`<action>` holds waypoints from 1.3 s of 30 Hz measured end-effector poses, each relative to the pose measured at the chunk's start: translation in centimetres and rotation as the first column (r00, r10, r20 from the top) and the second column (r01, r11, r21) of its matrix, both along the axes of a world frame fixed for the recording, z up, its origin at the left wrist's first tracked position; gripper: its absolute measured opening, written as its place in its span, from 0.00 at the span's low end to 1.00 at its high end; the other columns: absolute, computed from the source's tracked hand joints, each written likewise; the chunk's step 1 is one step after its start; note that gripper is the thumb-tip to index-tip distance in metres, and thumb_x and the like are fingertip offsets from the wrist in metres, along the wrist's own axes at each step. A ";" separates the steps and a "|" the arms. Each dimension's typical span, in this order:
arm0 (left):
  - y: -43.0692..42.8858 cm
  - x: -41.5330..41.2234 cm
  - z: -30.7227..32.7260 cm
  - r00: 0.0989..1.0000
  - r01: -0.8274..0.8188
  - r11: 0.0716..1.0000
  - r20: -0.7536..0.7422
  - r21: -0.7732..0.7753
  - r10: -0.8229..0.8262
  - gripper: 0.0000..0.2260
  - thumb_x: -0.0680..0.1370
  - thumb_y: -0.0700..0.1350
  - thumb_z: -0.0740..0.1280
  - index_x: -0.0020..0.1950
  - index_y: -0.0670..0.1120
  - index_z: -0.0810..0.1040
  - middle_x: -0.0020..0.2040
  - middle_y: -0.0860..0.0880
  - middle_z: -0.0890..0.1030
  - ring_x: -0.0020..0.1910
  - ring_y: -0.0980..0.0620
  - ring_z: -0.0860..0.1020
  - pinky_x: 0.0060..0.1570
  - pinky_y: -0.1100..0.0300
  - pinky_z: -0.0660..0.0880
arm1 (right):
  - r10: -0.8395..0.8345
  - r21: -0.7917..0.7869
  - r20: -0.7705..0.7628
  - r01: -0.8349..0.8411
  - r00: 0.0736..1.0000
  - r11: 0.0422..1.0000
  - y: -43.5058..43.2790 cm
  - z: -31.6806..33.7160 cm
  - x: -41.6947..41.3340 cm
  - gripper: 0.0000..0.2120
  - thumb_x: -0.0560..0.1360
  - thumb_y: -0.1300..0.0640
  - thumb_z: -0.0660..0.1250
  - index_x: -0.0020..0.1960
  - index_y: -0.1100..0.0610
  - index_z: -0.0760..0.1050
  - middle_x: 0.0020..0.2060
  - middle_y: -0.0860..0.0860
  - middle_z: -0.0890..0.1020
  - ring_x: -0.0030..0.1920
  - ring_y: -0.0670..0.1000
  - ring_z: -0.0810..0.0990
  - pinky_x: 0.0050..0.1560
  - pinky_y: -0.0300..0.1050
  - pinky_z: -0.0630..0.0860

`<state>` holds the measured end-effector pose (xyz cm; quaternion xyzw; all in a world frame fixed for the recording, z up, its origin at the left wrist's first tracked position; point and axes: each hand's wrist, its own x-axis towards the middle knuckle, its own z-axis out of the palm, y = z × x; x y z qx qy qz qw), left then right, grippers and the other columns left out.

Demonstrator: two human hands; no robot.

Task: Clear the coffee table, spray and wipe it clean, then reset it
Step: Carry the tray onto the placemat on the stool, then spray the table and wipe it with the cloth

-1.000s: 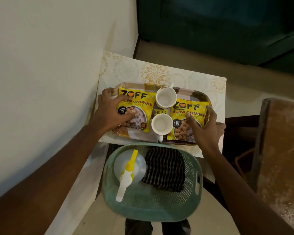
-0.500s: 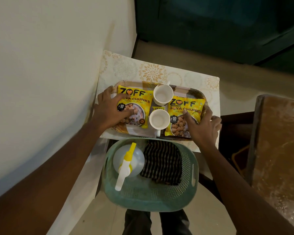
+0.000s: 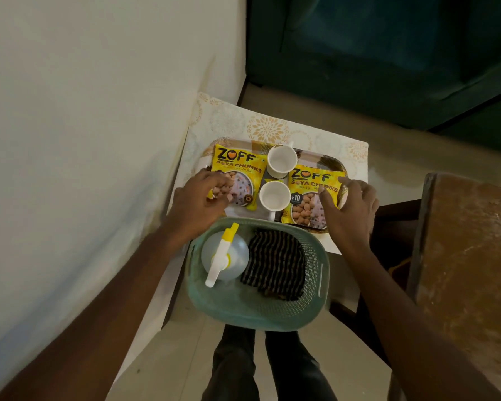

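A small coffee table with a floral cover stands against the wall. On it lies an oval tray with two yellow soya chunk packets, one at the left and one at the right, and two white cups between them. My left hand hovers, blurred, over the left packet's near corner with fingers loosely apart. My right hand is spread over the right packet and the tray's right end, holding nothing.
A green basket sits just in front of the table with a spray bottle and a striped cloth inside. A wall runs along the left. A brown wooden surface stands at the right, a dark green sofa behind.
Both hands were gripping the tray's ends; now they have let go and drawn back toward me, fingers apart. The tray and its load stay on the table.
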<state>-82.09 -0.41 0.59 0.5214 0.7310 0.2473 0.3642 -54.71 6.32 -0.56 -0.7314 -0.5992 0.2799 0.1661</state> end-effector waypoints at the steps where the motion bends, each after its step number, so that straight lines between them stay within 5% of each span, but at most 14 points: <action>1: -0.9 0.1 0.4 0.999 -0.009 0.999 0.044 0.034 0.007 0.15 0.72 0.52 0.66 0.57 0.51 0.81 0.57 0.53 0.80 0.58 0.54 0.78 0.59 0.47 0.74 | 0.019 0.045 -0.037 -0.018 0.999 0.999 -0.6 0.7 -0.1 0.21 0.77 0.46 0.68 0.66 0.54 0.74 0.66 0.54 0.70 0.67 0.54 0.65 0.63 0.53 0.65; 4: -4.0 0.1 1.3 0.996 0.031 0.997 0.087 0.073 -0.038 0.16 0.71 0.42 0.68 0.58 0.52 0.81 0.58 0.54 0.80 0.60 0.54 0.77 0.58 0.45 0.76 | 0.102 0.131 -0.139 -0.083 0.985 0.988 -3.2 3.0 -0.7 0.11 0.77 0.53 0.69 0.59 0.53 0.77 0.58 0.51 0.74 0.58 0.46 0.66 0.57 0.48 0.67; 7: -7.0 0.2 1.3 0.982 0.187 0.980 0.016 0.062 -0.188 0.30 0.65 0.34 0.75 0.63 0.56 0.78 0.63 0.54 0.78 0.62 0.52 0.76 0.59 0.45 0.74 | 0.249 0.171 -0.165 -0.221 0.954 0.960 -6.6 4.9 -1.6 0.06 0.77 0.58 0.69 0.53 0.55 0.79 0.51 0.49 0.77 0.54 0.48 0.71 0.50 0.39 0.68; 10: -8.4 0.6 1.1 0.950 0.298 0.955 -0.099 -0.004 -0.297 0.35 0.66 0.41 0.74 0.70 0.59 0.70 0.67 0.56 0.74 0.65 0.50 0.74 0.58 0.43 0.73 | 0.409 0.123 -0.120 -0.396 0.904 0.910 -9.3 4.4 -2.3 0.05 0.77 0.61 0.68 0.51 0.56 0.79 0.48 0.48 0.78 0.51 0.49 0.75 0.47 0.42 0.72; 13: -8.6 0.7 1.0 0.936 0.324 0.945 -0.134 -0.043 -0.327 0.38 0.64 0.45 0.72 0.73 0.57 0.66 0.69 0.55 0.72 0.65 0.49 0.73 0.58 0.42 0.72 | 0.498 -0.127 -0.090 -0.506 0.863 0.853 -10.1 2.0 -3.3 0.08 0.77 0.59 0.67 0.55 0.54 0.79 0.51 0.50 0.79 0.53 0.51 0.78 0.49 0.47 0.75; 17: -8.6 1.3 1.6 0.959 0.283 0.958 0.009 -0.038 -0.283 0.44 0.61 0.55 0.81 0.74 0.57 0.66 0.67 0.57 0.74 0.62 0.52 0.74 0.59 0.45 0.74 | 0.663 -0.435 0.101 -0.566 0.742 0.700 -10.6 -0.6 -4.9 0.26 0.75 0.45 0.70 0.68 0.54 0.67 0.64 0.55 0.71 0.66 0.59 0.69 0.59 0.55 0.73; 20: -8.4 1.9 2.0 0.975 0.222 0.975 0.010 -0.020 -0.222 0.43 0.59 0.62 0.78 0.72 0.56 0.68 0.59 0.57 0.78 0.53 0.53 0.78 0.54 0.47 0.77 | 0.741 -0.483 0.256 -0.582 0.621 0.655 -11.3 -2.5 -5.6 0.40 0.71 0.39 0.71 0.74 0.54 0.58 0.69 0.58 0.63 0.69 0.61 0.63 0.63 0.57 0.71; 24: -8.6 2.1 2.2 0.980 0.199 0.979 -0.012 0.040 -0.199 0.38 0.61 0.70 0.72 0.68 0.59 0.69 0.48 0.58 0.80 0.45 0.54 0.80 0.47 0.50 0.79 | 0.757 -0.449 0.351 -0.610 0.551 0.652 -12.1 -4.5 -5.8 0.37 0.74 0.44 0.70 0.74 0.54 0.56 0.69 0.58 0.64 0.67 0.61 0.65 0.59 0.57 0.73; 29: -8.9 2.6 2.1 0.985 0.173 0.979 -0.037 0.104 -0.170 0.34 0.63 0.66 0.73 0.65 0.57 0.70 0.45 0.53 0.82 0.42 0.52 0.81 0.44 0.50 0.80 | 0.750 -0.377 0.264 -0.651 0.607 0.659 -11.5 -4.4 -5.2 0.24 0.78 0.56 0.65 0.72 0.55 0.62 0.67 0.57 0.67 0.64 0.62 0.69 0.52 0.57 0.78; 33: -9.0 3.3 2.5 0.983 0.177 0.975 -0.080 0.133 -0.167 0.32 0.64 0.58 0.77 0.65 0.52 0.72 0.45 0.51 0.83 0.41 0.50 0.81 0.42 0.49 0.80 | 0.697 -0.336 0.161 -0.626 0.698 0.704 -11.0 -3.2 -5.2 0.21 0.79 0.59 0.63 0.71 0.55 0.67 0.68 0.57 0.68 0.65 0.61 0.70 0.58 0.58 0.76; 36: -9.4 3.6 3.5 0.989 0.122 0.984 -0.103 0.130 -0.109 0.34 0.64 0.59 0.78 0.66 0.49 0.74 0.45 0.52 0.83 0.41 0.51 0.81 0.43 0.51 0.80 | 0.541 -0.218 -0.025 -0.533 0.841 0.818 -11.0 -1.6 -4.7 0.23 0.77 0.61 0.65 0.71 0.55 0.70 0.66 0.56 0.71 0.66 0.57 0.70 0.64 0.53 0.71; 39: -9.6 4.2 5.4 0.995 0.064 0.987 -0.082 0.145 -0.052 0.32 0.64 0.57 0.80 0.64 0.50 0.74 0.44 0.53 0.82 0.40 0.53 0.80 0.42 0.52 0.81 | 0.280 -0.161 -0.271 -0.330 0.921 0.930 -11.0 1.7 -3.5 0.15 0.74 0.61 0.69 0.61 0.55 0.77 0.54 0.51 0.80 0.55 0.50 0.77 0.56 0.46 0.72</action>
